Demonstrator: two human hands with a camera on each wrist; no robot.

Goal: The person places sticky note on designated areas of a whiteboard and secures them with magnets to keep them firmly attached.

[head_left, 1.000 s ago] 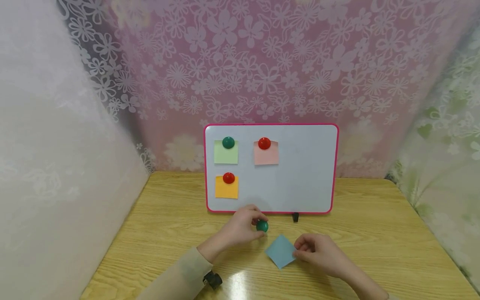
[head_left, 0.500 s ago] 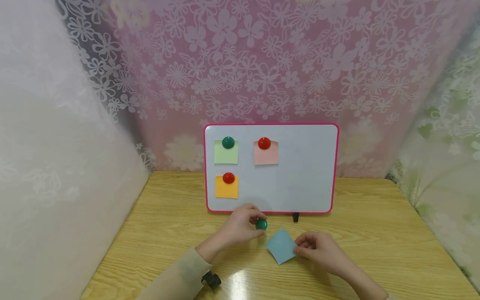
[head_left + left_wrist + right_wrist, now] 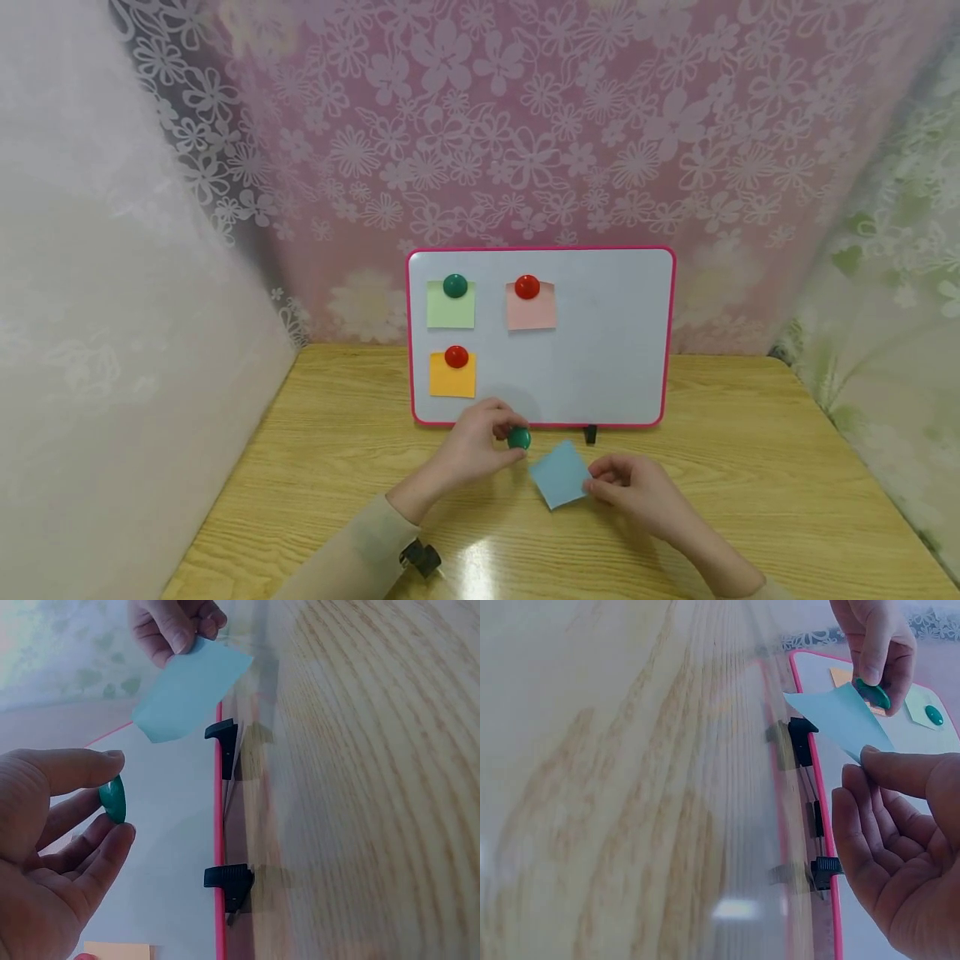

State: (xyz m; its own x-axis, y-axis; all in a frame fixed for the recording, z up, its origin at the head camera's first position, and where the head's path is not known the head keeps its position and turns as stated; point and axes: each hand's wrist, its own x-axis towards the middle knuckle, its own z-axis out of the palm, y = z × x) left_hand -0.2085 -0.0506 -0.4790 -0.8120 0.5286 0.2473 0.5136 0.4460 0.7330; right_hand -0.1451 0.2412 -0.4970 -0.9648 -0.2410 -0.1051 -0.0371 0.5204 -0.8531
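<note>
Between thumb and fingertips, my left hand (image 3: 474, 446) pinches a round green magnet (image 3: 519, 438), just in front of the whiteboard's lower edge. In the left wrist view the magnet (image 3: 113, 800) is seen edge-on. My right hand (image 3: 637, 490) pinches a blue sticky note (image 3: 561, 475) by one corner, and the note is held above the table, to the right of the magnet. The right wrist view shows the note (image 3: 840, 716) slightly bent, with thumb and index finger on its corner. Magnet and note look apart in the head view.
A pink-framed whiteboard (image 3: 607, 350) stands at the table's back. On it are a green note (image 3: 450, 312) under a green magnet (image 3: 455, 286), a pink note (image 3: 531, 314) and an orange note (image 3: 452, 383), each under a red magnet. Black feet (image 3: 229, 889) support the board.
Both hands have risen slightly toward the board, carrying the green magnet and the blue note. The left hand has also drifted a little left. The notes on the board stay put.
</note>
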